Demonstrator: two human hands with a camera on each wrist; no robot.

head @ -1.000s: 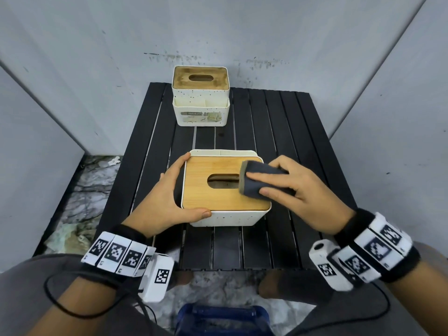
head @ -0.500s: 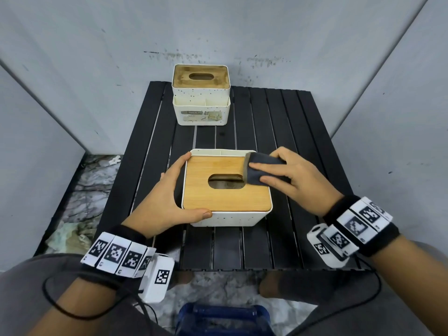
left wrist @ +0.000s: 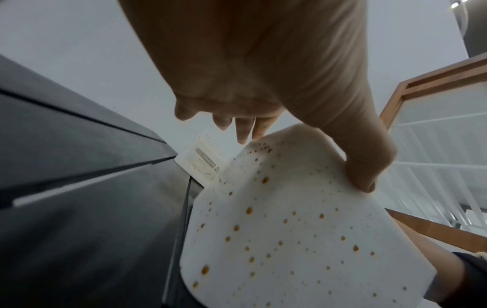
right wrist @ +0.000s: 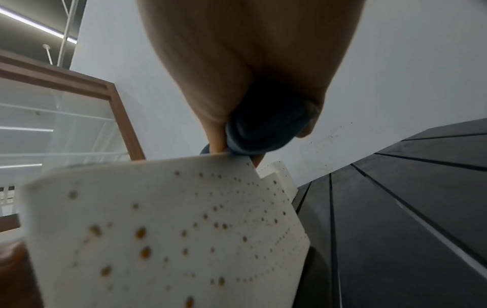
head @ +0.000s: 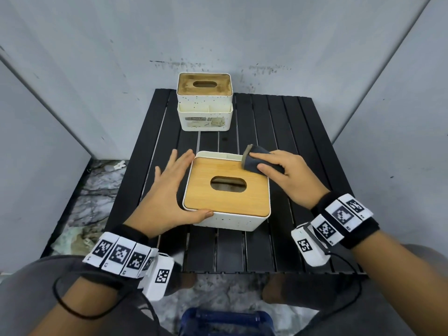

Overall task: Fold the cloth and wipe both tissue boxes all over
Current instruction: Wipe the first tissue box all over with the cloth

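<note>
The near tissue box [head: 225, 197], white with brown specks and a bamboo lid, sits mid-table. My left hand [head: 180, 187] lies against its left side with straight, spread fingers, and the thumb rests on the front rim. The left wrist view shows that thumb [left wrist: 366, 166] pressing the speckled wall [left wrist: 290, 239]. My right hand [head: 264, 163] grips the folded dark grey cloth [head: 248, 161] and holds it on the lid's far right corner. From the right wrist, the cloth [right wrist: 263, 129] sits bunched in the fingers at the box's top edge [right wrist: 171, 229]. The far tissue box [head: 204, 103] has a stained lid.
The black slatted table [head: 278, 238] is boxed in by grey walls at the back and on both sides. The far box stands at its back edge. A blue object [head: 225, 321] lies below the front edge between my knees. Marbled floor shows to the left.
My right hand slid the cloth from the lid's near right part to its far right corner. My left fingers straightened and spread, and the box turned slightly.
</note>
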